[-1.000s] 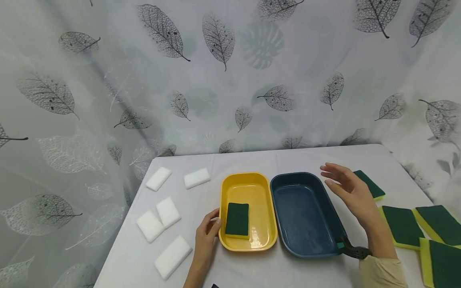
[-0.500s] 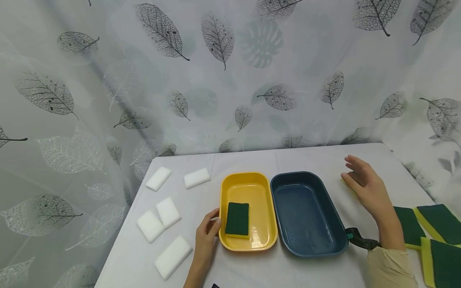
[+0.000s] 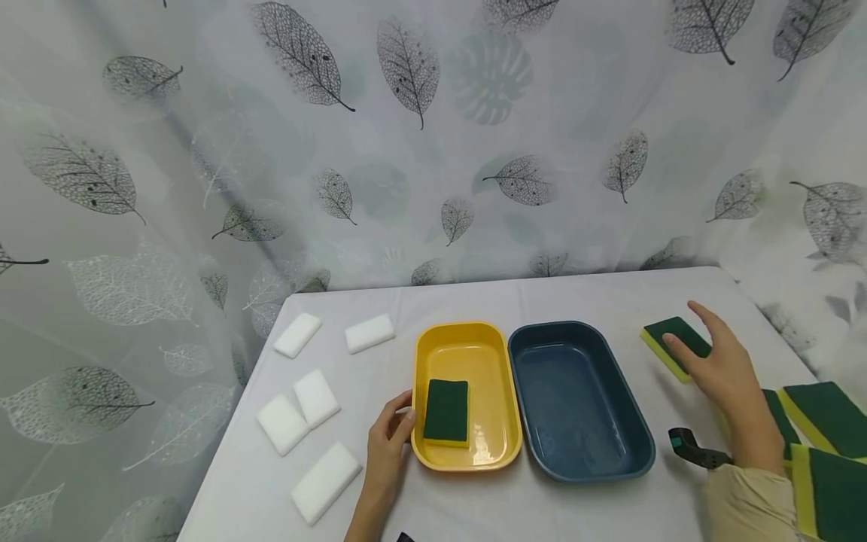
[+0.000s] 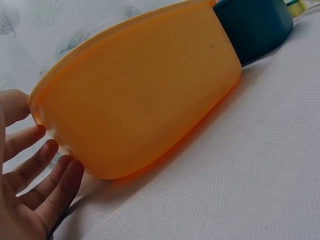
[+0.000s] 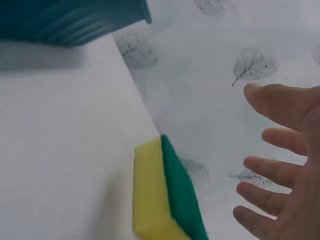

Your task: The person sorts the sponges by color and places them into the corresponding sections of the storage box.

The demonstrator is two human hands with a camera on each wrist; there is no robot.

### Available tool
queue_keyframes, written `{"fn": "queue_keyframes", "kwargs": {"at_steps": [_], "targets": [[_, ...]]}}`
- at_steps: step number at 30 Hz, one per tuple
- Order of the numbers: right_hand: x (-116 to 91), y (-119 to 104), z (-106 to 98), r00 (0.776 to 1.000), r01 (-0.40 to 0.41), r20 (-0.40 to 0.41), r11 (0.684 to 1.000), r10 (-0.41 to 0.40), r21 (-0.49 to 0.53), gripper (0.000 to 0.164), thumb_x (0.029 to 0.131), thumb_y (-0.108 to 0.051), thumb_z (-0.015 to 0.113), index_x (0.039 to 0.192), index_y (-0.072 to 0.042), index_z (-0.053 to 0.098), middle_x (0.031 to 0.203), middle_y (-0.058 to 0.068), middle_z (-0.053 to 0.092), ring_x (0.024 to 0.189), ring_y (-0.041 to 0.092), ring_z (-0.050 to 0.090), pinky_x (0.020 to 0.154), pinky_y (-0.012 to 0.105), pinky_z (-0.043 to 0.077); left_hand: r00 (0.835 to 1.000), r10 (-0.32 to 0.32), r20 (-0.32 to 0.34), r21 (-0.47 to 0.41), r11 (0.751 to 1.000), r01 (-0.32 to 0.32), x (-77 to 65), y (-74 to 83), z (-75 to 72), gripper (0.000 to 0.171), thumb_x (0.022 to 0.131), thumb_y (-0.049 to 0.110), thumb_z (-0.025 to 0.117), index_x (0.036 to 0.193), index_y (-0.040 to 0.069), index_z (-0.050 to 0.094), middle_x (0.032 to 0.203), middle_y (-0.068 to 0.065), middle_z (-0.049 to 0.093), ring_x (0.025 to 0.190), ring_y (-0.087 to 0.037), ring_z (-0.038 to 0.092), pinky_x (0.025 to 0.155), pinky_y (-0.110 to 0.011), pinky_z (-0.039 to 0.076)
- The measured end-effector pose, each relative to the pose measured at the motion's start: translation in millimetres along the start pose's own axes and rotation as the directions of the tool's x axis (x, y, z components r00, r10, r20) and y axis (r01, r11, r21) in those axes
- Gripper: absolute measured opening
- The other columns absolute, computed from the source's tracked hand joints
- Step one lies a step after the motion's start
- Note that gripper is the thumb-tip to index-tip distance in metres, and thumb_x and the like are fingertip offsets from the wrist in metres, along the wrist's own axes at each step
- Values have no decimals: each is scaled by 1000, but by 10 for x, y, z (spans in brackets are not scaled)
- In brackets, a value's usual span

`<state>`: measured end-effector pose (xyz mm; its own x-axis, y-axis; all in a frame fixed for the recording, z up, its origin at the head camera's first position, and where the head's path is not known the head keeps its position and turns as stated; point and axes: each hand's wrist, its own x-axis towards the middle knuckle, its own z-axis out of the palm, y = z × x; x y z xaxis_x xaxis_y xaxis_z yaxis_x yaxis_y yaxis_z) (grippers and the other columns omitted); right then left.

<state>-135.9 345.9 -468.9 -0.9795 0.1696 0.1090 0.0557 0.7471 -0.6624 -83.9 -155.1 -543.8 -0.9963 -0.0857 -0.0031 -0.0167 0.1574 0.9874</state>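
My left hand [image 3: 390, 440] is at the left side of the yellow tray [image 3: 497, 376]; in the left wrist view its fingertips rest against the tray's outer wall [image 4: 140, 95]. A sponge with a dark green top and yellow foam [image 3: 445, 410] lies inside that tray. My right hand [image 3: 721, 369] is close over another green-and-yellow sponge [image 3: 667, 339] right of the blue tray [image 3: 582, 406], thumb and fingers spread. In the right wrist view this sponge [image 5: 152, 192] sits apart from the outstretched fingers of the hand [image 5: 285, 160].
Several white sponges [image 3: 325, 482] lie on the left of the white-covered table [image 3: 393, 301]. More green-and-yellow sponges [image 3: 829, 414] are at the right, partly behind the right forearm. A leaf-print curtain [image 3: 420, 173] hangs behind the table's far edge.
My right hand has moved right, from beside the blue tray to over the sponge, which has come back into sight. My left hand stays at the yellow tray.
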Motion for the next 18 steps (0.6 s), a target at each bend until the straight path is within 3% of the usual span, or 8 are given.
{"fn": "queue_keyframes", "kwargs": {"at_steps": [11, 18], "targets": [[10, 310, 70, 997, 76, -16, 990, -78, -122, 77, 108, -35, 55, 159, 12, 20, 157, 47, 24, 144, 67, 24, 115, 78, 23, 1000, -15, 13, 1, 1000, 15, 1, 5, -11, 39, 106, 33, 60, 142, 19, 63, 135, -10, 65, 99, -11, 68, 79, -24, 60], [29, 400, 72, 996, -3, 90, 987, 17, -161, 82, 108, -38, 54, 158, 14, 16, 155, 51, 18, 142, 70, 20, 112, 80, 23, 1000, -16, 19, -6, 1000, 16, 0, 0, -18, 40, 106, 33, 59, 143, 19, 62, 136, -10, 64, 100, -11, 68, 79, -24, 60]]}}
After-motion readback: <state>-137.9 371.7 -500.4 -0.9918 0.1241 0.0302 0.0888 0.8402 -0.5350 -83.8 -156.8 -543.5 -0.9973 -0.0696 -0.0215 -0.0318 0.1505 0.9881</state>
